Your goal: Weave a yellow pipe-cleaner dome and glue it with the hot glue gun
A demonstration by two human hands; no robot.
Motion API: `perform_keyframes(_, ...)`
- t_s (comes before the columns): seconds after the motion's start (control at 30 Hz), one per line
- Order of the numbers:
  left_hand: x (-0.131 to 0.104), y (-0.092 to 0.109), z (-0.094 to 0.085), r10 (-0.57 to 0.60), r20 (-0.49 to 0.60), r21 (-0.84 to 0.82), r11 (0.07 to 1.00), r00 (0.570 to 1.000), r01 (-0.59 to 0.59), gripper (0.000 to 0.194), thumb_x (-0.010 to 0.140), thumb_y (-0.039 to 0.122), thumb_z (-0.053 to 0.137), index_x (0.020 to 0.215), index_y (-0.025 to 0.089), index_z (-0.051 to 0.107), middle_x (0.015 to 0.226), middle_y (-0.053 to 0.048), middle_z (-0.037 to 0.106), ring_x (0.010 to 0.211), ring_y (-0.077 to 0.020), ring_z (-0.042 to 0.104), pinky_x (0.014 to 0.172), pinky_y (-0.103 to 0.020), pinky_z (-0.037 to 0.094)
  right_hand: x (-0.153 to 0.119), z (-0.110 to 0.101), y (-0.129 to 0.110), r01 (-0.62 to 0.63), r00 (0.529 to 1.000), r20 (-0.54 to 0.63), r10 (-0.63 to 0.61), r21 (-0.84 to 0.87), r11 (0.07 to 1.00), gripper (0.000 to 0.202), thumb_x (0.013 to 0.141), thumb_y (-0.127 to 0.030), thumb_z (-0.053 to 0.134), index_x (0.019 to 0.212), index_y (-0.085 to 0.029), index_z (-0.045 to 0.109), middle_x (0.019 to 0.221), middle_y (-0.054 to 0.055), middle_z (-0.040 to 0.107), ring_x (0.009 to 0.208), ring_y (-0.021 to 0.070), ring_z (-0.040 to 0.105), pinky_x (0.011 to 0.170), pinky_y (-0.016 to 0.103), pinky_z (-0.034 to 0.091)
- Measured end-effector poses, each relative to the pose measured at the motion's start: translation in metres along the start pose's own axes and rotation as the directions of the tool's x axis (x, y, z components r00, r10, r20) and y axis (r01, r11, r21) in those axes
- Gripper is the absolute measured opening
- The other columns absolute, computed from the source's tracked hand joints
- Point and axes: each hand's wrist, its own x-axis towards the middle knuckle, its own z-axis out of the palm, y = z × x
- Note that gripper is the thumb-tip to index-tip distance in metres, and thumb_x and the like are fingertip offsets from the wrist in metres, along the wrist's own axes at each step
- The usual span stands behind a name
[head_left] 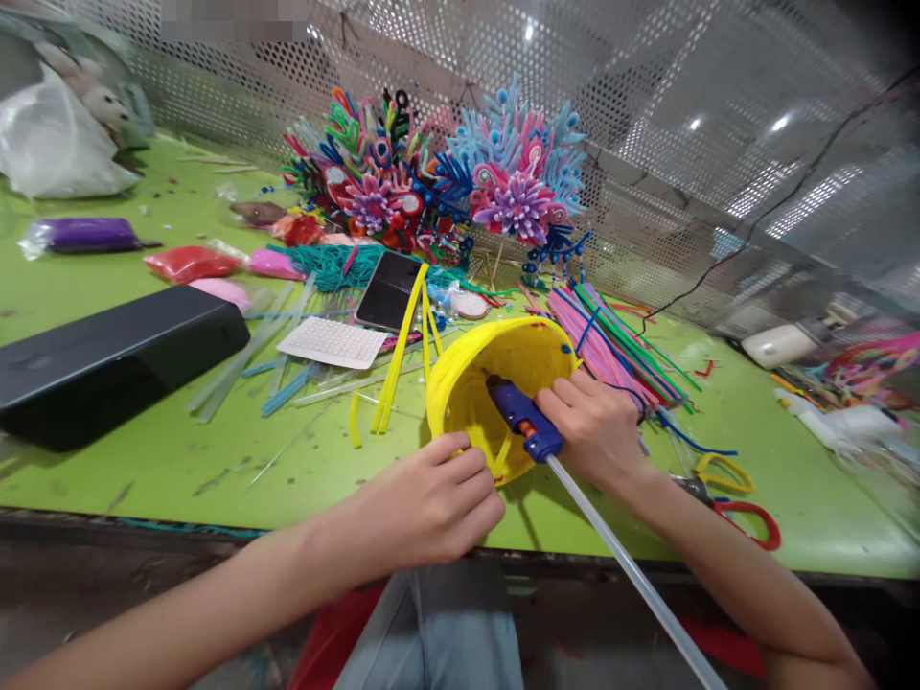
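A yellow round bowl-shaped piece (pixel 449 369), covered in fuzzy strips, is tilted on its side with its opening toward me. My left hand (pixel 460 498) is closed on its lower rim; a yellow strip (pixel 503 458) hangs inside near those fingers. My right hand (pixel 596 422) is wrapped round a blue hot glue gun (pixel 514 402), whose nozzle points into the bowl. A long clear glue stick (pixel 632 565) sticks out of the gun's back toward me. The glue gun's handle is mostly hidden by my right hand.
Yellow strips (pixel 399 355), a phone (pixel 388 290) and a sheet of white beads (pixel 332 342) lie beyond my left hand. Scissors (pixel 747 517) are at right, pipe cleaners (pixel 604 345) behind. Fuzzy flower decorations (pixel 517 172) stand at the back; a black box (pixel 115 364) sits left.
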Motion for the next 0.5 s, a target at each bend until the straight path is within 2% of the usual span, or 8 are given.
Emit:
perform_keyframes(0.3,0.002,0.0,0.0,-0.013,-0.001,0.013,1.0,1.0,0.013,0.022,0.095,0.014,0.048,0.075,0.017,0.054,0.066,0.0,0.056,0.066,-0.0168,0.048,0.074,-0.034,0.036,0.001,-0.006,0.004,-0.059,0.998,0.028,0.056,0.092,0.994,0.023,0.089,-0.021,0.055,0.067,-0.02,0.058,0.061,0.002,0.056,0.064,0.0174,0.045,0.058,0.031,0.024)
perform_keyframes(0.5,0.0,0.001,0.0,-0.021,0.009,0.005,1.0,1.0,0.021,0.023,0.097,0.013,0.045,0.075,0.017,0.054,0.066,0.0,0.056,0.067,-0.0168,0.048,0.074,-0.034,0.037,-0.003,-0.006,0.015,-0.111,0.993,0.069,0.099,0.211,0.971,0.018,0.091,-0.02,0.05,0.081,-0.018,0.064,0.077,0.004,0.066,0.075,0.0172,0.053,0.063,0.03,0.03)
